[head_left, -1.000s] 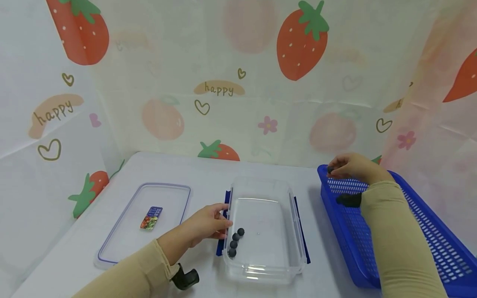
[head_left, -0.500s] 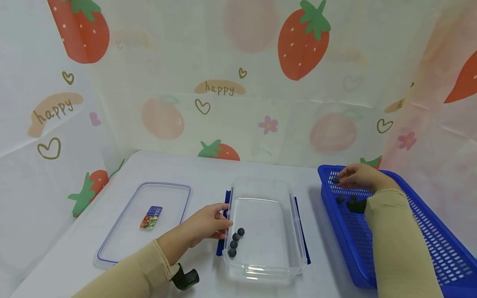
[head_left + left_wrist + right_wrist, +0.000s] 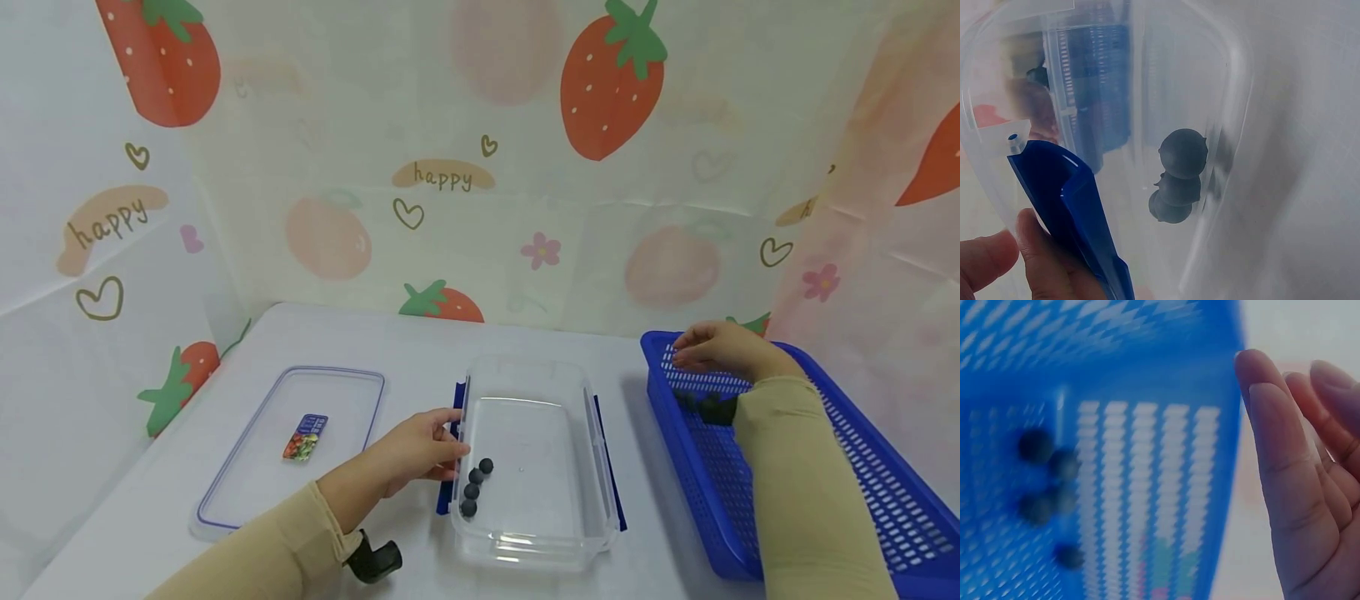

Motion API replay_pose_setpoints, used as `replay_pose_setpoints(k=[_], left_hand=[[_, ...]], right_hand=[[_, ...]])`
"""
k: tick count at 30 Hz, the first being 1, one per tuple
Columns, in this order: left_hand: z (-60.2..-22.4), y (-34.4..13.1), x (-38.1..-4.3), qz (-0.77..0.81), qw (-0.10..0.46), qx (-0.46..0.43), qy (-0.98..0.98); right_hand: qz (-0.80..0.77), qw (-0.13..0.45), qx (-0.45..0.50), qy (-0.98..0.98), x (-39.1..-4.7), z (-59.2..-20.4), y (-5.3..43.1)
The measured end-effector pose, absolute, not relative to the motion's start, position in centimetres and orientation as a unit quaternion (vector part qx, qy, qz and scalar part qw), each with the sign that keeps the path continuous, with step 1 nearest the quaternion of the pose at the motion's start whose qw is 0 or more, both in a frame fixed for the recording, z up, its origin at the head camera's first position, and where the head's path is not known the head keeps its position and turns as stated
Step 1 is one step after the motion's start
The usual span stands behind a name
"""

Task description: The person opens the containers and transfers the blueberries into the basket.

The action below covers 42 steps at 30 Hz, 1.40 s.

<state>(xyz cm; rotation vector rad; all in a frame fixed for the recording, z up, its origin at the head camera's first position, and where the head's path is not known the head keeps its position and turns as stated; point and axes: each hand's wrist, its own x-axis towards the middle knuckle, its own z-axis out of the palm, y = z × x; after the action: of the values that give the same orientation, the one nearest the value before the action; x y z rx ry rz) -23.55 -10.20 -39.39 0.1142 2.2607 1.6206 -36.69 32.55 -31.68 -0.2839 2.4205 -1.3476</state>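
My left hand (image 3: 412, 450) grips the left side of a clear plastic box (image 3: 525, 450), thumb and fingers about its wall by the hinged blue clasp (image 3: 1079, 212). In the box's near left corner sits a short row of several dark blueberries (image 3: 472, 492); small pointed tips show on them in the left wrist view. Over the far end of a blue plastic basket (image 3: 686, 492) is my right hand (image 3: 723, 350), its fingers loosely extended and nothing between them. Below it, several more blueberries (image 3: 1035, 446) lie in the basket, blurred in the right wrist view.
A clear lid (image 3: 262, 475) with a blue-lined edge and a colourful label (image 3: 305, 438) lies flat at the left. White cloth covers the table (image 3: 420, 358). Strawberry-printed sheets (image 3: 450, 233) close off the back and sides.
My right hand lowered a blueberry into the basket's far end and let go of it; the fingers are now bare. My left hand and the box have stayed put.
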Motion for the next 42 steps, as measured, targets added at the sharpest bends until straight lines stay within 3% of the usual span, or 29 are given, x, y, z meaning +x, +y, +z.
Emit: replay_pose_setpoints(k=[9,18,30,42], left_hand=[[-39.3,-10.2,-23.5,0.575,0.179,0.038,0.798],[-39.2,-10.2,-23.4,0.575,0.179,0.039,0.798],[-39.4,-10.2,-23.6,0.578,0.188,0.034,0.793],[-39.2,-10.3,-23.5,0.573,0.186,0.038,0.797]], right_hand=[[-0.403,0.167,-0.159,0.886,-36.5,-29.7,25.6],[-0.373,0.222,-0.233,0.870,-35.7,-29.7,18.4],[-0.334,0.289,-0.259,0.859,-34.5,-33.1,10.9],[-0.292,0.350,-0.248,0.855,-33.6,-37.0,7.5]])
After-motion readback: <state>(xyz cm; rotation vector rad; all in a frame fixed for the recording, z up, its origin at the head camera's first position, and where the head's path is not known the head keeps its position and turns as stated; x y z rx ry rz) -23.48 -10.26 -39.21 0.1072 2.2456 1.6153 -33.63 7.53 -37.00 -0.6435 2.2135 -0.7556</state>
